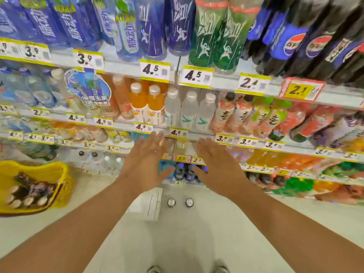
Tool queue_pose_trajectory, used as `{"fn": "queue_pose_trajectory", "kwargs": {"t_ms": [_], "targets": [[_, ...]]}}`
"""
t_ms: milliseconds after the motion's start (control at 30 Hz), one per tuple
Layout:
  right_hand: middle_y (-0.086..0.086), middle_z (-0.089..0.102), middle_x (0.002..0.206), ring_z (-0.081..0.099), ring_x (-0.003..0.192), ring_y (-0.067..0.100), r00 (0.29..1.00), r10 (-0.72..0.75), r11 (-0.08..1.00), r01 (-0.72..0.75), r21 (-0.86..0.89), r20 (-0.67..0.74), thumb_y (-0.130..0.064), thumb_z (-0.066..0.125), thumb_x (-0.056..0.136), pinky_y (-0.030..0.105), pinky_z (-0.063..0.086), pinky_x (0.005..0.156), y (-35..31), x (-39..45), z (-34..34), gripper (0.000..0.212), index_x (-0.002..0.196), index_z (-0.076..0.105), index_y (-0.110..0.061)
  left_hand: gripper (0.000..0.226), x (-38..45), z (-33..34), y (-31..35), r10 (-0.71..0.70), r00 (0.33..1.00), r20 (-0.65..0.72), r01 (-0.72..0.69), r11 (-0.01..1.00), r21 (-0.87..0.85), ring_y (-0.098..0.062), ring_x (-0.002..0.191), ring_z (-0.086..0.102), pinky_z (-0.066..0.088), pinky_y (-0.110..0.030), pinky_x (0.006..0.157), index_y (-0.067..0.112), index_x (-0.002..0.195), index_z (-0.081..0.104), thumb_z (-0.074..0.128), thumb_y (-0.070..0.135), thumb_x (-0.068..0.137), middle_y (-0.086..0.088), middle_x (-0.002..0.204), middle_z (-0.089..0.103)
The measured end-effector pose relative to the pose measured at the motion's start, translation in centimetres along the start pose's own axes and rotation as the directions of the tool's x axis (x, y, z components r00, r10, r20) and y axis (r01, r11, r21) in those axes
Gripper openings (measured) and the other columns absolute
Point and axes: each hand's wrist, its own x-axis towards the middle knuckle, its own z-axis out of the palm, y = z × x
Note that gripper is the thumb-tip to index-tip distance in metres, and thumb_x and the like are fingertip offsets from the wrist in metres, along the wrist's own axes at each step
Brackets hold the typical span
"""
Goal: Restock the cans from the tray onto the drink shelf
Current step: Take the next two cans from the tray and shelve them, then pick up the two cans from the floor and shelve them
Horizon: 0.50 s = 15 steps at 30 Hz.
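Note:
My left hand [146,164] and my right hand [214,164] are stretched forward side by side, palms down, fingers spread, holding nothing. They hover in front of the lower rows of the drink shelf [197,134]. Two cans [180,202] stand upright on the floor below my hands, only their silver tops showing. Dark blue cans [186,172] stand on a low shelf row between my hands. At the far left a yellow basket [59,174] holds several cans with pale tops.
Bottles fill the shelf rows above: blue and green ones [208,32] on top, orange and clear ones [171,107] in the middle. A flat white carton sheet [147,203] lies on the pale floor. My shoes [187,269] show at the bottom edge.

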Motion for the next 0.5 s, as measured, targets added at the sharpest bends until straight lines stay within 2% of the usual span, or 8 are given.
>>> {"fn": "queue_pose_trajectory", "kwargs": {"t_ms": [133, 200, 367, 500], "targets": [[0.011, 0.032, 0.162, 0.028, 0.150, 0.029, 1.000, -0.018, 1.000, 0.018, 0.025, -0.004, -0.052, 0.039, 0.097, 0.047, 0.032, 0.118, 1.6, 0.2, 7.3, 0.069, 0.150, 0.044, -0.009, 0.084, 0.7, 7.8, 0.6, -0.060, 0.997, 0.059, 0.062, 0.997, -0.045, -0.025, 0.155, 0.019, 0.018, -0.049, 0.125, 0.026, 0.158, 0.031, 0.041, 0.069, 0.086, -0.005, 0.168, 0.022], [0.009, 0.028, 0.164, 0.022, 0.152, 0.027, 0.999, -0.037, 0.999, 0.037, -0.004, 0.005, -0.053, 0.038, 0.098, 0.046, 0.027, 0.121, 2.9, 0.0, 12.4, 0.069, 0.152, 0.040, -0.011, 0.084, 1.1, 12.7, 0.9, -0.084, 0.995, 0.058, 0.087, 0.995, -0.057, -0.026, 0.154, 0.023, 0.021, -0.047, 0.123, 0.024, 0.156, 0.037, 0.034, 0.071, 0.086, -0.006, 0.167, 0.026], [0.007, 0.033, 0.162, 0.024, 0.152, 0.026, 0.998, -0.035, 0.999, 0.036, -0.031, 0.055, -0.056, 0.040, 0.097, 0.046, 0.026, 0.122, 6.6, -1.2, 26.7, 0.072, 0.153, 0.040, -0.011, 0.085, 0.8, 27.4, 2.0, -0.116, 0.987, 0.114, 0.119, 0.993, -0.024, -0.025, 0.156, 0.017, 0.022, -0.047, 0.124, 0.026, 0.158, 0.031, 0.024, 0.073, 0.088, -0.005, 0.168, 0.020], [0.009, 0.031, 0.163, 0.022, 0.152, 0.027, 0.996, -0.028, 0.999, 0.030, -0.023, 0.087, -0.057, 0.041, 0.097, 0.045, 0.025, 0.122, 9.2, -1.9, 38.4, 0.073, 0.154, 0.038, -0.011, 0.086, 0.8, 38.5, 2.8, -0.126, 0.985, 0.122, 0.132, 0.990, -0.049, -0.022, 0.157, 0.006, 0.003, -0.041, 0.126, 0.028, 0.160, 0.023, 0.025, 0.073, 0.086, -0.003, 0.170, 0.009]]}}
